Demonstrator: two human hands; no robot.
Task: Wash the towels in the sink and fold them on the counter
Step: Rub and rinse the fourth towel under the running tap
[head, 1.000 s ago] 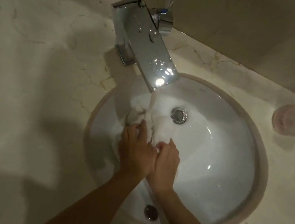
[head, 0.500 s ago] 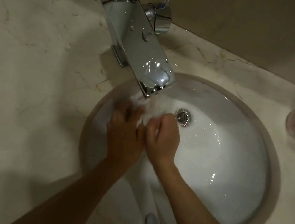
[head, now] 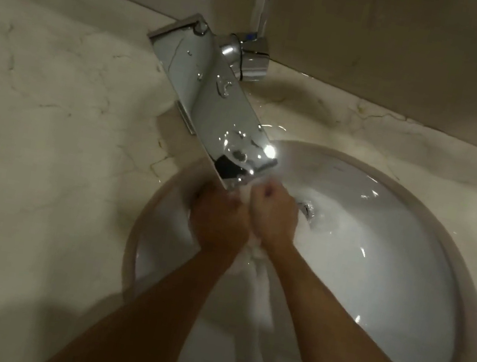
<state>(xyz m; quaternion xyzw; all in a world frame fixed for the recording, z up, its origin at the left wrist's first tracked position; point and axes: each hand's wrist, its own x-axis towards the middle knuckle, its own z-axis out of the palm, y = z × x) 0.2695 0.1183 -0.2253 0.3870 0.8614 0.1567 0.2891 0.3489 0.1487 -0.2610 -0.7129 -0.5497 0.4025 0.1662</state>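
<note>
Change: both hands have moved up under the faucet (head: 211, 107) spout.
Hands: left hand (head: 217, 221) and right hand (head: 272, 215) each clench the towel (head: 253, 256).
Towel: white, bunched, trailing down inside the sink (head: 389, 269).

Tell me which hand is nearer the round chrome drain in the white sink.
Right. The right hand grips the wet white towel just beside the round chrome drain, nearly touching it. The left hand grips the towel farther away, beyond the right hand, under the chrome faucet.
</note>
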